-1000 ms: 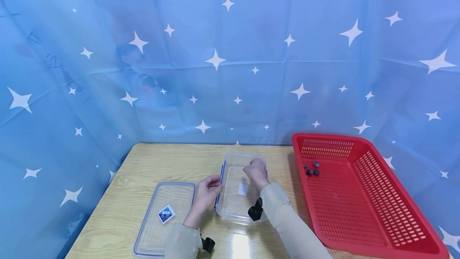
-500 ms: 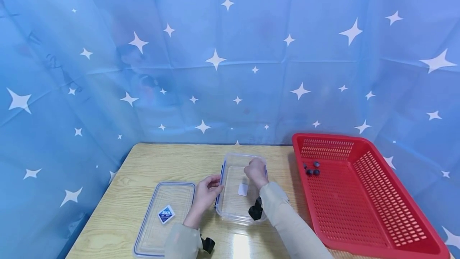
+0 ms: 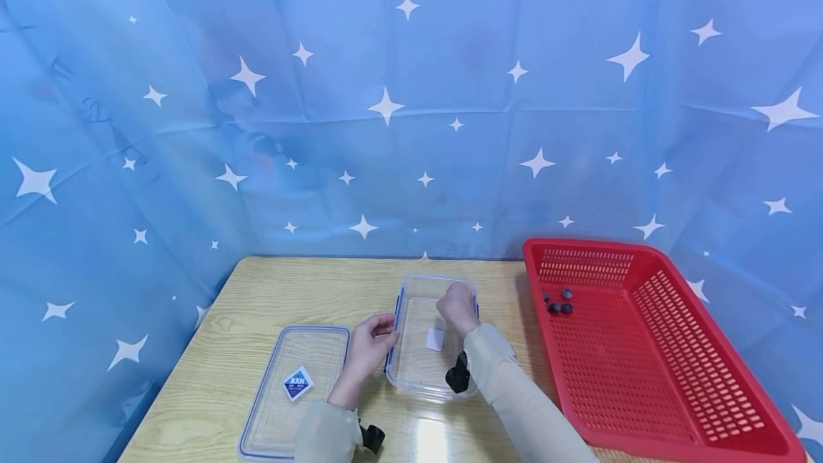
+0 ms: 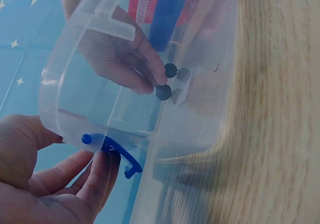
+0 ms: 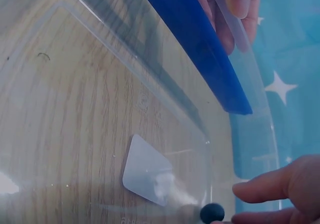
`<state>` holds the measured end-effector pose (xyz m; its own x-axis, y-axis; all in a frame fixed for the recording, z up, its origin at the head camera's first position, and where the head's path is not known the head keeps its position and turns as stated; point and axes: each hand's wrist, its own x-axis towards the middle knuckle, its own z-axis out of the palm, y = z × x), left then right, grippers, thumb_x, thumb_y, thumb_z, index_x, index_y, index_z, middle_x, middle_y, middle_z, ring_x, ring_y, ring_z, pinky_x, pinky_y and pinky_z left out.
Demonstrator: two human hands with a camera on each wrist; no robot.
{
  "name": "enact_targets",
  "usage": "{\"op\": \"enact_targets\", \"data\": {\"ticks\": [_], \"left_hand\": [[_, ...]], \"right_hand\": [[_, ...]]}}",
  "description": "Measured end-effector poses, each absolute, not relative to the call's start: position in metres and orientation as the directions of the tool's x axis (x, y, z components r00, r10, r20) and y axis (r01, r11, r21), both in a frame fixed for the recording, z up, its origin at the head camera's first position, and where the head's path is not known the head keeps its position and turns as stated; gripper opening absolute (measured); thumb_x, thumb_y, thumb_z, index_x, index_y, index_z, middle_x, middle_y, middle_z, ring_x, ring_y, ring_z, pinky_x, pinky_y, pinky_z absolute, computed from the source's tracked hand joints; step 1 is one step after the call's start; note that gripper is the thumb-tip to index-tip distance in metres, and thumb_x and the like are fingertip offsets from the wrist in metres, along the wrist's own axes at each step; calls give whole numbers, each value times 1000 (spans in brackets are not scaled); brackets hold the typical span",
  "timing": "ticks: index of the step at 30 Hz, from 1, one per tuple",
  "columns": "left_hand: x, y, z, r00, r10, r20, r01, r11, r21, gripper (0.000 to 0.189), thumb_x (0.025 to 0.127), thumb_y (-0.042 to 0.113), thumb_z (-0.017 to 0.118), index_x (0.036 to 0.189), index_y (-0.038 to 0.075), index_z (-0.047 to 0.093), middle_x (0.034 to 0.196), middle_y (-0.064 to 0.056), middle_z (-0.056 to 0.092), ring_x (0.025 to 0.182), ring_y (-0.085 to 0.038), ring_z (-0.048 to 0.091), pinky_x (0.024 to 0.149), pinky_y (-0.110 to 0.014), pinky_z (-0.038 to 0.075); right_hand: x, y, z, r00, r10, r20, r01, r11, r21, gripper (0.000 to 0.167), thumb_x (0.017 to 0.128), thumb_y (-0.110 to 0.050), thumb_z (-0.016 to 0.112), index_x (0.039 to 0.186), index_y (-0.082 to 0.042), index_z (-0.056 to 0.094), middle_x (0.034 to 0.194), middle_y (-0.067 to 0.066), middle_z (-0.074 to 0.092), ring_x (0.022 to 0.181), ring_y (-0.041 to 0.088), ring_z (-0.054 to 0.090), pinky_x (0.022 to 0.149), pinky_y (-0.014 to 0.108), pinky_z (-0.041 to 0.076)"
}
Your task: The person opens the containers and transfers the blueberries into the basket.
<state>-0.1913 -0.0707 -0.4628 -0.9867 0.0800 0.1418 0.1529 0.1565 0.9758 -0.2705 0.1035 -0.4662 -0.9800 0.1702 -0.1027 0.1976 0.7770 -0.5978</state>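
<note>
A clear plastic box (image 3: 418, 370) with blue side latches stands uncovered mid-table. My left hand (image 3: 368, 352) grips its left rim, thumb inside and fingers outside, by the blue latch (image 4: 120, 156). Reaching into the box's far right part, my right hand (image 3: 458, 307) points its fingers down. One dark blueberry (image 4: 163, 92) lies on the box floor at its fingertips (image 4: 161, 77), and another blueberry (image 4: 170, 70) is just beyond. In the right wrist view a thumb (image 5: 262, 188) shows slightly apart from a blueberry (image 5: 212, 213); whether it is pinched is unclear.
To the left lies the clear lid (image 3: 315, 420) with a blue rim and a diamond label. A red slotted basket (image 3: 617, 370) at the right has several blueberries (image 3: 559, 306) in its far left corner. A starry blue curtain (image 3: 411, 184) hangs behind the table.
Both hands stay practically where they were; the right sleeve shifts only very slightly. The box, lid and basket have not moved.
</note>
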Motion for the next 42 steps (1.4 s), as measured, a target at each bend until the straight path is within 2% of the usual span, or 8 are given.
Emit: {"op": "enact_targets", "data": {"ticks": [14,21,25,28,31,35,40,42], "left_hand": [[-189,-71,-460,-988,90,125,140,186,973,29,83,-10,58,109,-21,54,106,-35,57,96,-44,57,80,-38,53],[-189,-72,-459,-984,99,148,165,188,968,28,82,-11,58,108,-22,53,104,-37,57,95,-46,57,80,-39,53],[-189,-71,-460,-984,102,147,164,185,969,29,82,-11,58,108,-22,54,105,-36,57,96,-47,57,81,-39,53],[-190,-71,-461,-984,103,146,163,174,971,30,82,-11,58,109,-23,53,105,-37,57,96,-47,56,82,-40,53],[-191,-71,-461,-985,100,143,158,155,975,30,82,-11,58,109,-23,52,106,-38,56,96,-48,56,83,-41,53],[-191,-72,-461,-985,98,145,158,153,975,30,81,-12,58,109,-23,52,106,-38,56,96,-48,56,82,-42,53],[-191,-72,-461,-984,99,147,162,160,974,30,82,-12,58,109,-23,52,106,-37,56,96,-48,56,83,-43,53],[-191,-72,-460,-985,97,145,159,157,975,30,82,-12,58,109,-23,52,106,-37,56,96,-48,56,83,-42,53]], "right_hand": [[-273,103,-477,-981,110,-161,193,667,-720,52,81,-2,64,47,-14,26,47,-6,15,44,10,12,41,21,16],[-274,102,-481,-983,125,-135,184,644,-743,29,79,-2,67,53,-3,56,46,-5,36,45,11,27,44,22,30],[-274,101,-484,-982,130,-139,191,645,-740,44,79,1,65,47,-10,37,45,-4,25,45,13,21,45,25,29],[-274,100,-484,-979,138,-152,206,655,-727,46,79,1,64,47,-12,33,46,-3,30,46,14,24,47,26,31],[-275,100,-483,-975,146,-165,220,666,-713,38,79,-1,65,49,-12,43,53,-2,45,50,14,35,51,27,36],[-277,100,-484,-972,138,-188,233,627,-744,26,78,-1,66,55,-7,54,54,-1,48,48,13,40,48,25,37],[-278,103,-486,-976,115,-187,219,550,-806,5,77,-2,67,74,2,68,57,3,58,48,12,49,46,22,40],[-277,104,-484,-976,101,-195,218,538,-814,6,79,-4,67,81,1,70,64,5,63,53,13,54,48,22,44]]}}
